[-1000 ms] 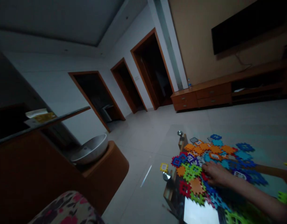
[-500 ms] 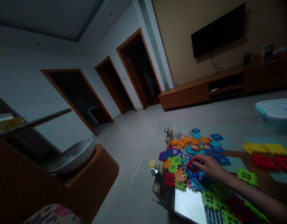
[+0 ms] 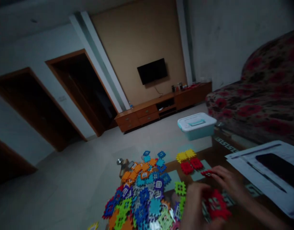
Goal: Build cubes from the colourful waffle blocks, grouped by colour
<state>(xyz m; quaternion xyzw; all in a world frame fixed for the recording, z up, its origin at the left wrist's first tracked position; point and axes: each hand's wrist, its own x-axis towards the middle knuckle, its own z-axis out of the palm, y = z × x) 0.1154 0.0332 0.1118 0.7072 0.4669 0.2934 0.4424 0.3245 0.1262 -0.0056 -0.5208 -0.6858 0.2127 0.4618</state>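
Pinching a red piece (image 3: pixel 207 173) in the right hand (image 3: pixel 224 179) and a red square (image 3: pixel 217 205) in the left hand (image 3: pixel 194 203), the person has yellow tiles (image 3: pixel 182 157) and red tiles (image 3: pixel 186 168) grouped on the worktop (image 3: pixel 220 156), a mixed heap (image 3: pixel 144 195) left loose.

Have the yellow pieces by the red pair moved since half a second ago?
No, no visible shift: the yellow pieces lie nearer than the lidded box, as before; the view itself has swung right.

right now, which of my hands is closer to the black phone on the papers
Right. Your right hand, pinching a red piece, is just left of the papers under the phone; your left hand is farther left.
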